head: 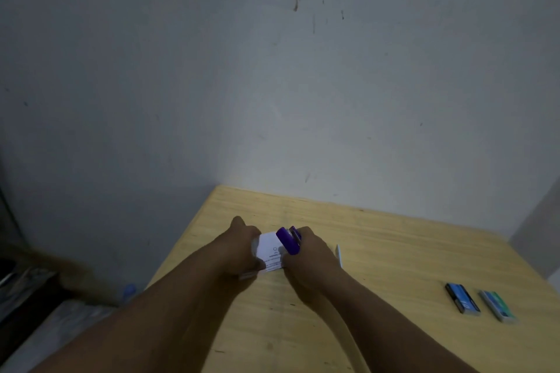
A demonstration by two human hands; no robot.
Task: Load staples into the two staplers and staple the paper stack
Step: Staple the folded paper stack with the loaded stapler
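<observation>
Holding the paper stack (270, 248) at its left edge, the left hand (242, 247) has its fingers curled and pinched on the sheets, keeping them down on the wooden table (394, 239). Just to the right, the purple stapler (289, 240) sits on top of the stack, its nose pointing toward the left hand and its body partly covered by the right hand (309, 254), which is wrapped around the rear and side of it with fingers pressed together. I cannot tell whether the paper edge is seated fully in the stapler's mouth, since the hands hide that. This looks like the stapling step itself, so the job is to keep the sheets squared with the left hand while the right pushes straight down in one firm stroke, not at a slant, so the staple goes through clean and folds flat. Fingers of the left hand are best kept off the spot under the nose. A thin white strip (338, 255) lies just right of the right hand, too blurred to name. Well apart, near the table's right edge, lie a blue staple box (462, 297) and, just beside it, a green staple box (497, 305). A second stapler is not visible.
</observation>
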